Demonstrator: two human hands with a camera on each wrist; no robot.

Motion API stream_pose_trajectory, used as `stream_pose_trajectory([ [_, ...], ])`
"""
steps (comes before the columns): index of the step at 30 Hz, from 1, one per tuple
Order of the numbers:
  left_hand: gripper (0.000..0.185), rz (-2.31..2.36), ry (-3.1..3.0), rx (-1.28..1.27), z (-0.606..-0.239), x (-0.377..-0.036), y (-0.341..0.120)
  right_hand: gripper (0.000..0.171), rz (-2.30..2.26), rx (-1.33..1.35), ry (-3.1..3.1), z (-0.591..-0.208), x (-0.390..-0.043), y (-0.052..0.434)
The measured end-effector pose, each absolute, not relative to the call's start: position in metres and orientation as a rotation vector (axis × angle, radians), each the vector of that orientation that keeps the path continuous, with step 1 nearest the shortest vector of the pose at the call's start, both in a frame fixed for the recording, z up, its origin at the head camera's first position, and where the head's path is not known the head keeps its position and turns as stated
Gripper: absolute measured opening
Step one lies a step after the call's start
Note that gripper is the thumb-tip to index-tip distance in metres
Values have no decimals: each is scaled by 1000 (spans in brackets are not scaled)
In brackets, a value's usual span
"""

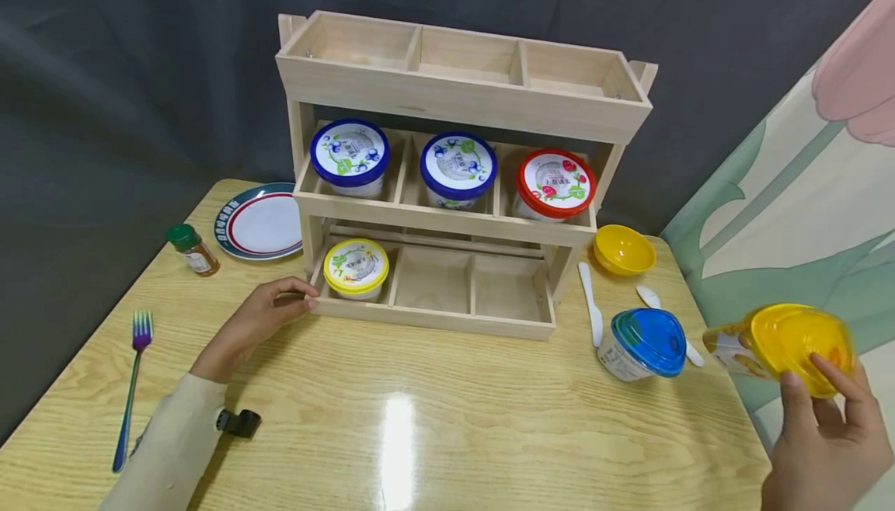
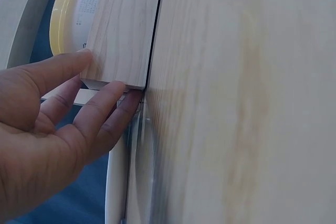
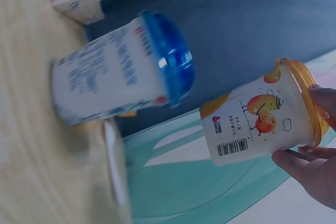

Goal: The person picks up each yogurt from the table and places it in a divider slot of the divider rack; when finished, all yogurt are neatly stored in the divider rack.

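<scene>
My right hand grips a cup with a yellow lid by its lid, off the table's right side. Drawn fruit figures and a barcode show on this fruit cup's side in the right wrist view. My left hand touches the front left corner of the wooden shelf at its bottom tier, fingers extended. Just behind those fingertips, a yellow-rimmed tub sits in the bottom left compartment. A blue-lidded cup stands on the table between the shelf and my right hand.
Two blue-rimmed tubs and a red-rimmed tub fill the middle tier. To the right lie a yellow bowl, a white knife and a white spoon. At left are a plate, a spice jar and a fork.
</scene>
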State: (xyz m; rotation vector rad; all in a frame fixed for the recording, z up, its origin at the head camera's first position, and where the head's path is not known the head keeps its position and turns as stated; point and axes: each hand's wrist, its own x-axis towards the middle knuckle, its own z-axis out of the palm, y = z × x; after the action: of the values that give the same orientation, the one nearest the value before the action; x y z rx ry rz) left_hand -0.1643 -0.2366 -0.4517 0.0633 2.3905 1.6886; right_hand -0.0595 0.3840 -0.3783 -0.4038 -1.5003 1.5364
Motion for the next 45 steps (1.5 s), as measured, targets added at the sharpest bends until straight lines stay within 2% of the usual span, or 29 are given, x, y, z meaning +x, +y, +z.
stream_pose_trajectory([
  [9, 29, 1679, 2395, 61, -452, -165, -237, 39, 1520, -281, -1709, -354, -49, 357],
  [13, 29, 1682, 2395, 66, -452, -165, -237, 39, 1465, -160, -1836, -347, -45, 342],
  [20, 29, 1675, 2397, 58, -452, -164, -237, 41, 1669, 77, -1797, -342, -46, 318],
  [34, 28, 1662, 2403, 70, -451, -166, -238, 38, 1827, 537, -1755, -345, -68, 288],
  [41, 28, 1662, 2408, 80, -453, -166, -238, 40, 1818, 554, -1900, -355, -83, 275],
  [45, 27, 1663, 2411, 78, -454, -166, -238, 41, 1812, 654, -1917, -360, -96, 268],
])
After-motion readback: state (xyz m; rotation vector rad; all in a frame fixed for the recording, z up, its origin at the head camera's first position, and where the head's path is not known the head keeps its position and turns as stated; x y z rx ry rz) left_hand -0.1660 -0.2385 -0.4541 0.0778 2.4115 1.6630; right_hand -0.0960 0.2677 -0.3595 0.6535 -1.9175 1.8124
